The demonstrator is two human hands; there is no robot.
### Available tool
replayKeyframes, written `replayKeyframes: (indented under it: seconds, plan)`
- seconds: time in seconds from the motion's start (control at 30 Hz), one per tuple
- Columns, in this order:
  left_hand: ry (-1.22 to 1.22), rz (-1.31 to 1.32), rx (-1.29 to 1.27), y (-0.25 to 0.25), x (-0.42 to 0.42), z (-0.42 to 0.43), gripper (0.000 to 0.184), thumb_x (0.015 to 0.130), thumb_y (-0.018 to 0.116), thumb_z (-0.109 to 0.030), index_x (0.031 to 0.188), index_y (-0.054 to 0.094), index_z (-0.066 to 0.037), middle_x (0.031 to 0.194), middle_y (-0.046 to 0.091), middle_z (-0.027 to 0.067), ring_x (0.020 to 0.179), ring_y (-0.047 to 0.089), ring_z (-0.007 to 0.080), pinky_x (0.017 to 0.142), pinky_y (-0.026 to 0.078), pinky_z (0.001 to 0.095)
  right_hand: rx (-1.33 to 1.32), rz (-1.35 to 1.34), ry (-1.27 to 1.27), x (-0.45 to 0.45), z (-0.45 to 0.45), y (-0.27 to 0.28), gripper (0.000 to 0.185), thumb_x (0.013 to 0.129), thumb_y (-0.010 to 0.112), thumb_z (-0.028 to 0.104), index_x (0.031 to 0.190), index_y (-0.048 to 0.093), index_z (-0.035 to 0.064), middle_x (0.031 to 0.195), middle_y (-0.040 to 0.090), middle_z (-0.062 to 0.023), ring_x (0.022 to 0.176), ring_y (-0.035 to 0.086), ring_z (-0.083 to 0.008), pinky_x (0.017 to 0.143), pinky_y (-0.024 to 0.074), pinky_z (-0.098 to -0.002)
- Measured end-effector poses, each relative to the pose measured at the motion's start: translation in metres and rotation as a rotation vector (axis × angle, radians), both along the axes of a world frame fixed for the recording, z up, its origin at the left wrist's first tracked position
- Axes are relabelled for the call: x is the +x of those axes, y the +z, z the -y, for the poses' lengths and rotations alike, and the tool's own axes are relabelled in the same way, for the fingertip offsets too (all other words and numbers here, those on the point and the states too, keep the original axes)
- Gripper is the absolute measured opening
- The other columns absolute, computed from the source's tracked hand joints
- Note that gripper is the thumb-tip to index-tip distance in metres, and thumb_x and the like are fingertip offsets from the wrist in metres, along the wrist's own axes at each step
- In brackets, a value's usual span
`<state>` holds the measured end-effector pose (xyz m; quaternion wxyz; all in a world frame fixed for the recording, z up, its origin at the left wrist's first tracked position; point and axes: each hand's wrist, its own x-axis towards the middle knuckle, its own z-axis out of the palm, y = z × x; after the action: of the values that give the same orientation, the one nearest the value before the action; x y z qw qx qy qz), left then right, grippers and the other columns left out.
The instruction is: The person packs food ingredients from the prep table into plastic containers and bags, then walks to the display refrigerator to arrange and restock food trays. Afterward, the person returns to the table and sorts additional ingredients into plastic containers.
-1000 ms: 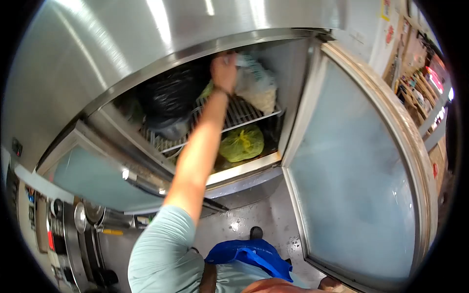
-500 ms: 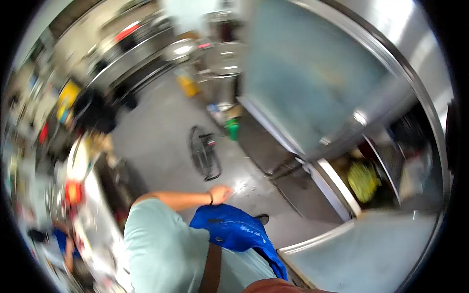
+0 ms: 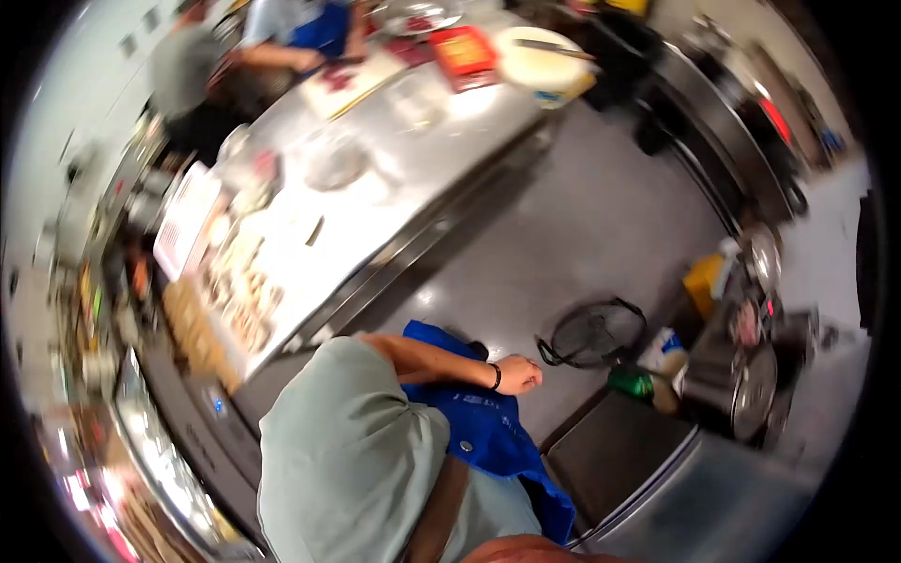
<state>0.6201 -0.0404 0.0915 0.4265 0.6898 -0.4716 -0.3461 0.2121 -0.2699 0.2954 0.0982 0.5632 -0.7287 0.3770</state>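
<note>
My left hand (image 3: 519, 375), with a dark bracelet at its wrist, hangs over the floor in front of the blue apron (image 3: 469, 413). Its fingers are curled in and nothing shows in them. A black round wire-like frame (image 3: 596, 333) on the floor is the nearest object to it. My right hand is out of view. Left of me, a steel table (image 3: 375, 220) bears pale food pieces (image 3: 246, 291), a clear plastic bag (image 3: 335, 164), a red tray (image 3: 463, 54) and a round white board (image 3: 535, 61) with a knife on it.
Across the table, a co-worker's hands (image 3: 324, 61) are over red meat on a cutting board (image 3: 352, 84); another person (image 3: 181, 75) stands beside. At right are a metal pot (image 3: 751, 389), a green container (image 3: 631, 383) and a yellow object (image 3: 702, 286). A steel counter (image 3: 727, 122) runs behind.
My left hand has left the bag inside the fridge and come down in front of my apron. The view has swung from the open fridge to the table and floor.
</note>
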Motion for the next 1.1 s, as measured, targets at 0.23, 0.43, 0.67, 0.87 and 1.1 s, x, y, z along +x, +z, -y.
replayKeyframes:
  seconds: [0.23, 0.43, 0.67, 0.87, 1.1]
  plan:
    - [0.558, 0.087, 0.28, -0.037, 0.087, -0.105, 0.018, 0.079, 0.056, -0.016, 0.093, 0.064, -0.008, 0.092, 0.065, 0.0141, 0.088, 0.061, 0.0342, 0.076, 0.049, 0.0422, 0.858, -0.018, 0.545, 0.133, 0.012, -0.159, 0.058, 0.087, 0.053, 0.048, 0.112, 0.051, -0.0039, 0.082, 0.057, -0.0207, 0.068, 0.051, -0.0326, 0.06, 0.0437, -0.0412]
    - [1.023, -0.006, 0.355, -0.052, 0.157, -0.144, 0.018, 0.078, 0.056, -0.017, 0.091, 0.065, -0.008, 0.087, 0.066, 0.0136, 0.084, 0.063, 0.0315, 0.076, 0.05, 0.0415, 1.266, -0.077, 0.708, 0.233, 0.101, -0.212, 0.051, 0.088, 0.056, 0.041, 0.115, 0.051, -0.002, 0.076, 0.056, -0.0164, 0.06, 0.048, -0.0268, 0.052, 0.0417, -0.039]
    - [1.665, -0.06, 0.586, -0.071, 0.252, -0.208, 0.03, 0.082, 0.054, -0.028, 0.099, 0.065, -0.005, 0.092, 0.066, 0.0175, 0.087, 0.063, 0.0342, 0.08, 0.05, 0.0408, 1.329, -0.167, 0.902, 0.383, 0.214, -0.236, 0.046, 0.088, 0.06, 0.033, 0.119, 0.052, 0.0003, 0.07, 0.054, -0.0114, 0.05, 0.043, -0.0201, 0.044, 0.0393, -0.0364]
    - [1.7, 0.248, 1.123, -0.028, 0.322, -0.346, 0.056, 0.085, 0.055, -0.03, 0.136, 0.041, -0.013, 0.147, 0.031, 0.0078, 0.137, 0.021, 0.0325, 0.105, 0.029, 0.0526, 1.247, -0.174, 1.091, 0.559, 0.207, -0.18, 0.045, 0.086, 0.062, 0.025, 0.123, 0.047, 0.0043, 0.078, 0.056, -0.0055, 0.054, 0.051, -0.0139, 0.035, 0.0413, -0.0283]
    - [1.558, 0.211, 1.263, -0.034, 0.338, -0.4, 0.06, 0.091, 0.043, -0.042, 0.144, 0.028, -0.018, 0.154, 0.018, 0.0021, 0.142, 0.006, 0.0331, 0.109, 0.01, 0.0621, 1.184, -0.295, 1.225, 0.623, 0.143, -0.15, 0.049, 0.084, 0.065, 0.024, 0.125, 0.047, 0.0022, 0.08, 0.058, -0.0081, 0.059, 0.052, -0.014, 0.038, 0.0457, -0.0282]
